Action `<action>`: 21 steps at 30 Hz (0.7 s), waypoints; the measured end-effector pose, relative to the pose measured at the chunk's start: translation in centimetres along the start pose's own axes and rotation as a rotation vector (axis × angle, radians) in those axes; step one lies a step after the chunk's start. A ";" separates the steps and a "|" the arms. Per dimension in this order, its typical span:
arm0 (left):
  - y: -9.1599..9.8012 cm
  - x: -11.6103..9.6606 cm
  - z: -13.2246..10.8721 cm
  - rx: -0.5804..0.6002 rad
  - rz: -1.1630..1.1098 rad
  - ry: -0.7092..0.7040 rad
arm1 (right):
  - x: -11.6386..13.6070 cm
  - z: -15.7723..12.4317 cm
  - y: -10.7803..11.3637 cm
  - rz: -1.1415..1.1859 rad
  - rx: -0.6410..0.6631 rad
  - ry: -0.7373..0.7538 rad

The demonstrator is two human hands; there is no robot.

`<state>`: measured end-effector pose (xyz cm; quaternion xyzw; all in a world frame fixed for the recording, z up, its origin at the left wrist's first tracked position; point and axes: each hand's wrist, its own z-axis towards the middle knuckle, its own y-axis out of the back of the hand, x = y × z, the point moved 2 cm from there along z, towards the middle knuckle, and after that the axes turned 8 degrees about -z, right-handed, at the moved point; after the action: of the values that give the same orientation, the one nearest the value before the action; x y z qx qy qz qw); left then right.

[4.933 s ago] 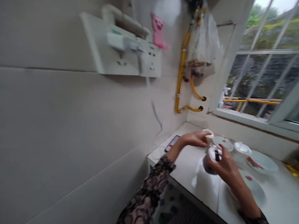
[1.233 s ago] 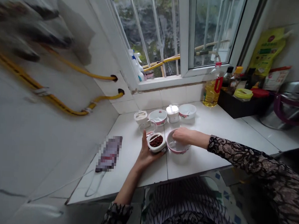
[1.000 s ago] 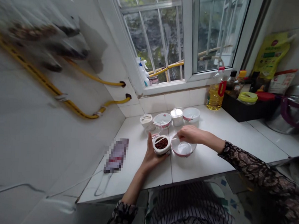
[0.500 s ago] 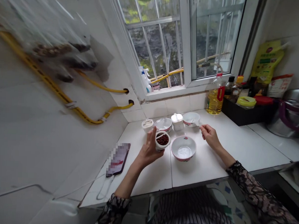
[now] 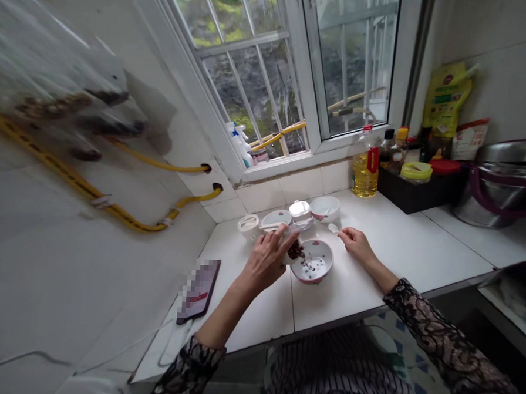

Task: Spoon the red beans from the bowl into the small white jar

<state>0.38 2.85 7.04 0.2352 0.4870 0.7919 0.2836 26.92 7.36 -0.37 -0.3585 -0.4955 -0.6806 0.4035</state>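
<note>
My left hand (image 5: 263, 260) is closed around a small white seasoning jar (image 5: 288, 259), tipped to the right over the near bowl's left edge. Dark-red grains (image 5: 296, 249), which look like peppercorns, spill from its mouth. Several lie scattered inside that white bowl (image 5: 315, 279) with a flowered, pinkish outside. A clear lid stands open above the jar, partly behind my fingers. My right hand (image 5: 357, 246) pinches the handle of a small pale spoon (image 5: 333, 228), right of and behind the bowl, not touching it.
Behind stand another white jar (image 5: 248, 224), a lidded white canister (image 5: 300, 210) and two bowls, one the far right bowl (image 5: 328, 201). An oil bottle (image 5: 365, 173), a black condiment box (image 5: 404, 195) and a steel pot (image 5: 487, 203) line the right. A phone (image 5: 205, 288) lies left.
My left hand has turned the jar over toward the bowl, and grains have dropped into it. My right hand with the spoon has moved slightly nearer the bowl. The view has shifted.
</note>
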 end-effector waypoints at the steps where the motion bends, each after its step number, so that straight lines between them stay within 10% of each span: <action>1: 0.1 -0.2 0.2 0.009 0.017 -0.009 | -0.1 0.0 0.0 -0.006 0.003 0.000; 21: -0.1 -4.4 4.3 0.294 0.241 -0.373 | -0.6 0.2 -0.4 -0.062 0.033 -0.003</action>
<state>6.36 2.61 8.30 0.4719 0.5048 0.6836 0.2349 26.86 7.74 -1.04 -0.3373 -0.5182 -0.6839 0.3872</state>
